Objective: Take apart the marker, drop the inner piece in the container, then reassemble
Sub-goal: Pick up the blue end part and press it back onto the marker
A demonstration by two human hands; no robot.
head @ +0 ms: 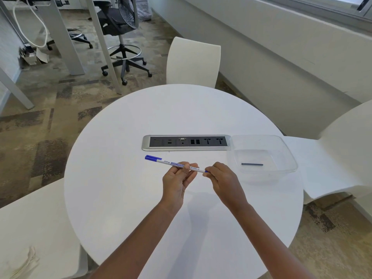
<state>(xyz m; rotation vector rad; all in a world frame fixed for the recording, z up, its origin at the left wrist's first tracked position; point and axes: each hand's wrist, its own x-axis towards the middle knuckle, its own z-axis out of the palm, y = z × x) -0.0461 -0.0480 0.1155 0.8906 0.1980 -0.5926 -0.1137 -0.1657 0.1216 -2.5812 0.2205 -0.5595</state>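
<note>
Fingers [186,168] of my left hand [176,181] clamp the whiteboard marker [173,163] mid-barrel; my right hand [223,178] pinches its near-right end cap. Its long axis runs left-right above the surface [120,198]. Beyond, right, the clear container [285,150] holds the dark inner piece [252,164], with open room around.

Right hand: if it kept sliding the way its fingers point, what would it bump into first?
The right hand pinches the marker at its blue end and points left along it. Going straight on, it would probably meet the left hand first, whose fingers grip the marker's middle.
</note>
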